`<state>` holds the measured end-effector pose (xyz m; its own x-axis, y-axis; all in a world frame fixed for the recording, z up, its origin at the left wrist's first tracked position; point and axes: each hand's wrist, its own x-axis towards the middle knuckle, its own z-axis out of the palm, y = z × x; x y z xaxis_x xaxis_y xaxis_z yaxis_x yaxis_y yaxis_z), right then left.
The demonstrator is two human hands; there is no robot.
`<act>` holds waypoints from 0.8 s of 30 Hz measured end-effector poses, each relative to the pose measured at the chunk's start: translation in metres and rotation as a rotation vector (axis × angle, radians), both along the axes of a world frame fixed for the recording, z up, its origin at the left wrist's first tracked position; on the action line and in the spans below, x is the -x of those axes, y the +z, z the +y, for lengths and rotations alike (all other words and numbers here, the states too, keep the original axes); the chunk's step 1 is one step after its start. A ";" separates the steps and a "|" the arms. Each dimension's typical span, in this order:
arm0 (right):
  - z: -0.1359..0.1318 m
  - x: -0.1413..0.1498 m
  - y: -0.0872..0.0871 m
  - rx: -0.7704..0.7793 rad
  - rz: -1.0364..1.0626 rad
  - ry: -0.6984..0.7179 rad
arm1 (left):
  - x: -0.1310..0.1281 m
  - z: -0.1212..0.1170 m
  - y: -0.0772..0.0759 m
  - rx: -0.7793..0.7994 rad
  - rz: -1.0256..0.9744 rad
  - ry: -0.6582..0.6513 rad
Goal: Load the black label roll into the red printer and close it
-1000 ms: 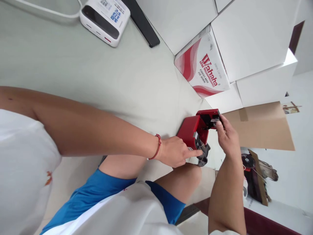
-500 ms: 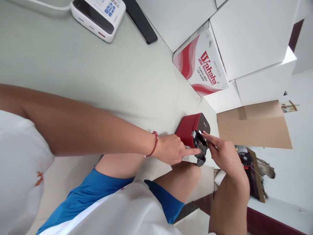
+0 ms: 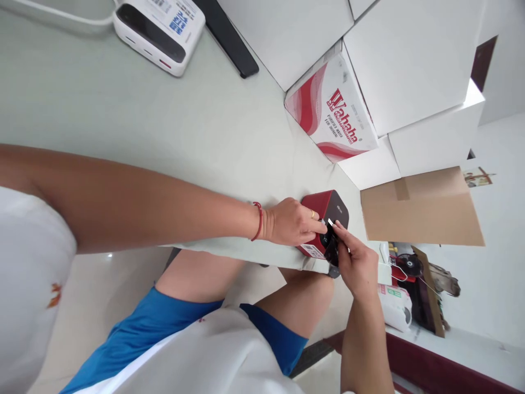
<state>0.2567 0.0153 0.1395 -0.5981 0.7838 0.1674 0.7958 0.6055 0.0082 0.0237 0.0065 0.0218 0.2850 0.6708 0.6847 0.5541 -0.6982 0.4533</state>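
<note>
A small red-and-black machine that looks like a label printer stands on the pale-covered table near its edge, its dark face towards the right. Its near end shows a dark opening or cover, partly hidden by my fingers. My left hand, with a ring and a red string bracelet at the wrist, rests closed against the red side, fingertips at the opening. From the other side, my right hand grips the black part between thumb and fingers. A small white piece shows beside its index fingertip. A printed white label is on the red side.
A white power bank with a cable and a black bar-shaped object lie at the upper left. White boxes, one a Wahaha carton, line the table's back. A brown cardboard box stands beyond. My knees are under the table edge.
My left hand has moved up from pointing into the opening to holding the red side by it. My right hand has come lower and closed round the black part. The view has shifted slightly.
</note>
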 end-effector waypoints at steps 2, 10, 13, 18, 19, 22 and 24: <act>-0.009 -0.003 -0.010 -0.010 0.114 -0.006 | 0.003 0.004 -0.003 -0.020 -0.010 -0.045; -0.043 -0.019 -0.019 -0.056 0.262 0.141 | 0.006 0.008 -0.009 0.011 -0.093 -0.067; -0.043 -0.025 -0.019 -0.043 0.229 0.149 | 0.007 0.009 -0.009 0.039 -0.089 -0.064; -0.042 -0.025 -0.019 -0.044 0.231 0.147 | 0.007 0.011 -0.009 0.073 -0.203 -0.117; -0.042 -0.024 -0.018 -0.039 0.235 0.152 | 0.007 0.011 -0.008 0.090 -0.234 -0.134; -0.041 -0.023 -0.017 -0.021 0.234 0.161 | 0.007 0.011 -0.006 0.156 -0.327 -0.181; -0.041 -0.023 -0.016 -0.010 0.235 0.155 | 0.007 0.012 -0.004 0.203 -0.371 -0.196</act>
<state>0.2795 -0.0253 0.1238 -0.6547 0.6834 0.3230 0.6742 0.7212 -0.1594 0.0166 0.0181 0.0178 0.1807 0.7595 0.6249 0.1954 -0.6504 0.7340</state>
